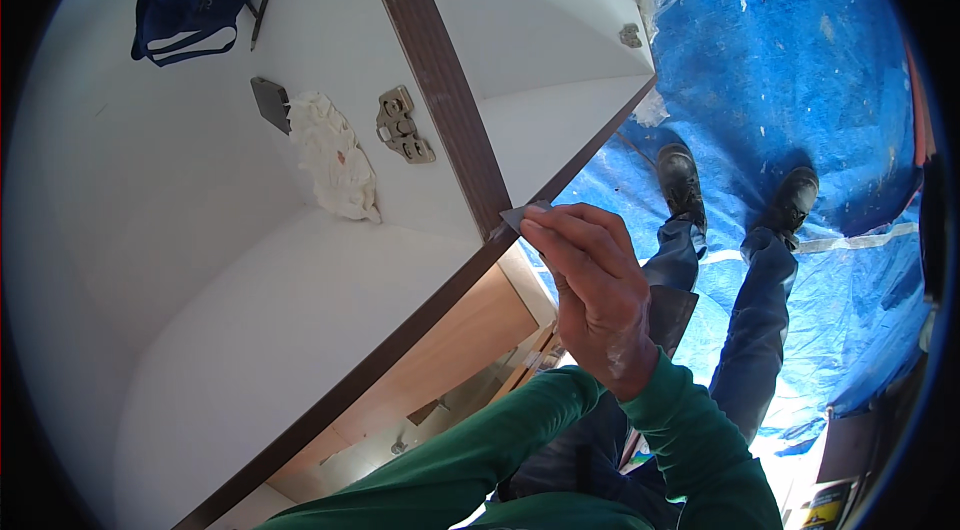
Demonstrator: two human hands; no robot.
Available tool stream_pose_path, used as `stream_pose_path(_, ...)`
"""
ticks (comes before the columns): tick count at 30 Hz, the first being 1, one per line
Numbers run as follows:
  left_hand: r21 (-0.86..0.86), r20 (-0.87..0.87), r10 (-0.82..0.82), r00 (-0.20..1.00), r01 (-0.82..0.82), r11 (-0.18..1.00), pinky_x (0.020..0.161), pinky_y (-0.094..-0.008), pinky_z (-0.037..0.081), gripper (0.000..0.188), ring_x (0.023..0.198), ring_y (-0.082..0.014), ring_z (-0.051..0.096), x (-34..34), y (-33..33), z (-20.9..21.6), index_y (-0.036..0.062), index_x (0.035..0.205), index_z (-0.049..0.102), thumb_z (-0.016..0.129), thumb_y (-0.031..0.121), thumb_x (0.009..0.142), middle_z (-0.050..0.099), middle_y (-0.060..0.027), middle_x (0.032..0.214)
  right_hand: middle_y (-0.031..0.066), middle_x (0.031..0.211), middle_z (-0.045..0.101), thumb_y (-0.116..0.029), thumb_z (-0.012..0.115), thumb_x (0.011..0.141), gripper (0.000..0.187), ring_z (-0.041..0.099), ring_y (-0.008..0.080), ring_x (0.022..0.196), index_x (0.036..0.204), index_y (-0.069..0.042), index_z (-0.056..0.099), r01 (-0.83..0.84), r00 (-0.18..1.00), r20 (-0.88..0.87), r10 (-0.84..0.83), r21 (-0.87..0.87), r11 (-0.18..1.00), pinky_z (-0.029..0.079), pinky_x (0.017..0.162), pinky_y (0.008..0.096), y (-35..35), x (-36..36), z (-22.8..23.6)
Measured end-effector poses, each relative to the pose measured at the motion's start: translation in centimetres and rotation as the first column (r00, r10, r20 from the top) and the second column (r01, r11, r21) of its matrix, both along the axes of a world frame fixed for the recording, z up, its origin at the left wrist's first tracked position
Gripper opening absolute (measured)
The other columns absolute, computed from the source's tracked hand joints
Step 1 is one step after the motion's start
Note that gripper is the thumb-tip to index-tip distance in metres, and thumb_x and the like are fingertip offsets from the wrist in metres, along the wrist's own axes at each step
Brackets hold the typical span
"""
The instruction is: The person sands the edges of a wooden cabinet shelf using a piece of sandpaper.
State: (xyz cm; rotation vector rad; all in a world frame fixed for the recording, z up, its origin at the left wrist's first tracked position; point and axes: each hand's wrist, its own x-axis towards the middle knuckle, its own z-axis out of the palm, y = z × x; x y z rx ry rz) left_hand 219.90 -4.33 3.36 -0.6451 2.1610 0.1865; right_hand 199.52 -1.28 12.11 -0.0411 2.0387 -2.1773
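Where brown edges meet left of my fingers, room open rightward, my curled right hand pinches a grey piece.

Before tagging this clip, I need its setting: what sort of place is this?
Possibly a room being renovated: a blue tarp lies underfoot, a metal hinge sits on a white cabinet unit, and the right hand holds a grey piece at its brown edging.
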Motion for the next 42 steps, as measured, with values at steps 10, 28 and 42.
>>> stream_pose_path(10, -0.058, -0.006, 0.001, 1.000, -0.001, 0.998, 0.092, -0.0493, 0.050, 0.065, 0.091, -0.0422, 0.069, 1.0, 0.8, -1.0, 0.0045, 0.088, 0.076, 0.035, 0.050, 0.110, 0.074, -0.0219, 0.093, 0.0098, 0.122, 0.072, 0.016, 0.069, 0.076, 0.044, 0.065, 0.0346, 0.115, 0.114, -0.003, 0.077, -0.090, 0.995, -0.042, 0.086, -0.106, 0.990, 0.059, 0.094, 0.0393, 1.1, 0.6, 0.1)
stream_pose_path(28, -0.001, 0.072, 0.021, 0.997, -0.021, 1.000, 0.101, -0.0542, 0.045, 0.065, 0.109, -0.0462, 0.063, 1.2, 0.4, -0.9, 0.0024, 0.100, 0.076, 0.032, 0.050, 0.110, 0.071, -0.0233, 0.108, 0.0133, 0.111, 0.071, 0.014, 0.070, 0.083, 0.039, 0.070, 0.0262, 0.098, 0.119, -0.001, 0.074, -0.072, 0.996, 0.049, 0.080, -0.148, 0.986, 0.057, 0.081, 0.0365, 2.6, -0.4, 0.9)
stream_pose_path(42, 0.043, 0.052, -0.031, 0.998, 0.029, 0.999, 0.104, -0.0562, 0.044, 0.067, 0.112, -0.0490, 0.060, 2.1, 0.0, -1.0, 0.0042, 0.107, 0.075, 0.027, 0.051, 0.110, 0.069, -0.0246, 0.114, 0.0157, 0.104, 0.070, 0.013, 0.067, 0.084, 0.035, 0.070, 0.0309, 0.092, 0.117, 0.004, 0.072, -0.039, 0.991, 0.118, 0.058, -0.160, 0.986, 0.058, 0.079, 0.0384, 1.5, -0.8, 2.3)
